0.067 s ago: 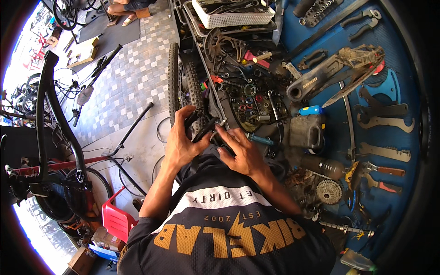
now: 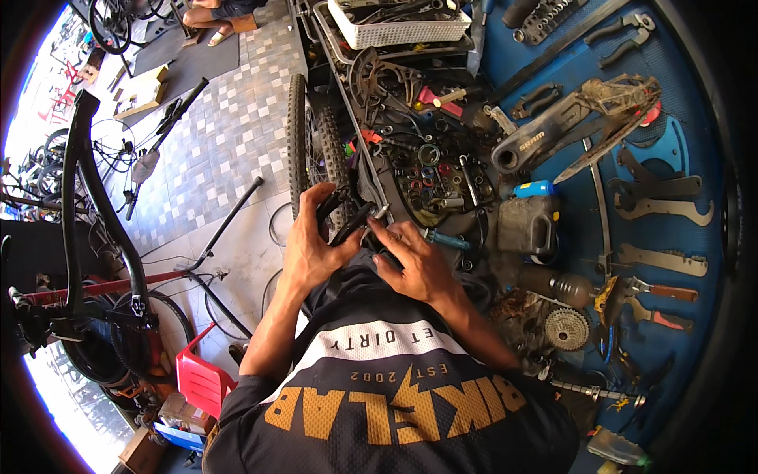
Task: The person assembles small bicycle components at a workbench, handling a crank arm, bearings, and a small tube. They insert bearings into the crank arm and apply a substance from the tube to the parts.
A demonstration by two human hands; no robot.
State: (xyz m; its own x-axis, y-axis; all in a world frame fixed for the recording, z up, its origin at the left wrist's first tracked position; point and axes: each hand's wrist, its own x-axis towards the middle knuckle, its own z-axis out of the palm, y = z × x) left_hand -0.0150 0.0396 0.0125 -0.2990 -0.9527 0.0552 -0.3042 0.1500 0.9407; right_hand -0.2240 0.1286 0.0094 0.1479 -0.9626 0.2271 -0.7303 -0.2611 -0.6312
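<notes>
My left hand is closed round a black curved bicycle part, with the thumb on its near side and the fingers curling over the far side. A small silver metal piece sticks out at the part's right end. Close by on the right is my right hand, its index finger reaching to that silver piece and its thumb held apart below. I see nothing gripped in the right hand. Both hands are just above my lap; the palm sides are partly hidden.
Knobby tyres stand beyond my left hand. A tray of small rings and sockets lies ahead right. A crank arm, cassette and several hand tools rest on the blue bench mat. At left are a black bike frame and red chair.
</notes>
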